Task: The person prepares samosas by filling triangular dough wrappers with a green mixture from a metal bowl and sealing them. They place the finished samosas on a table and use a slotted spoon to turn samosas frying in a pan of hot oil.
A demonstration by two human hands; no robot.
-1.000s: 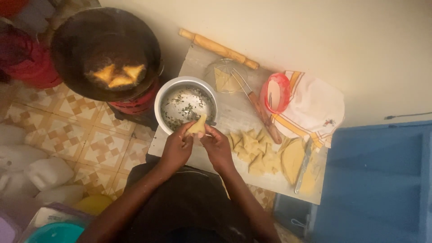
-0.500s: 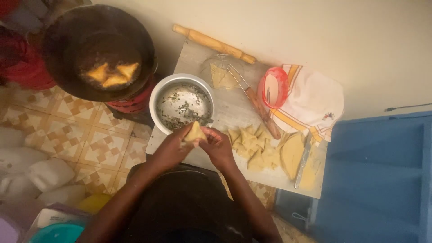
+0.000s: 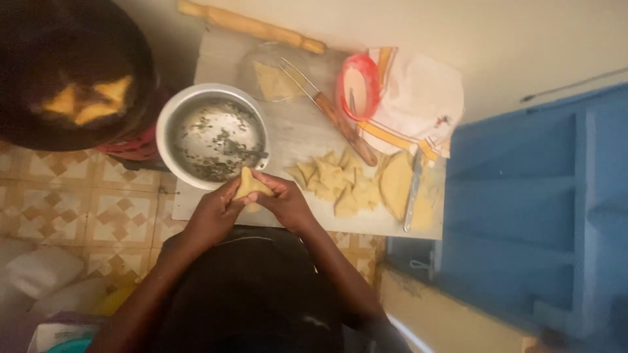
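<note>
Together, both hands pinch a folded dough triangle at the board's near left edge.

Left hand [image 3: 216,212] and right hand [image 3: 282,202] have their fingers clamped on the pastry [image 3: 250,185], whose tip points away from the person toward the metal bowl [image 3: 171,117], its long axis running front to back. That bowl, at the left edge of the white board [image 3: 288,131], holds a dark speckled filling and a spoon. Folded pastries [image 3: 337,180] lie piled mid-board beside a knife [image 3: 412,189]. A dark pan [image 3: 65,39] off the far left corner holds two golden pieces.
</note>
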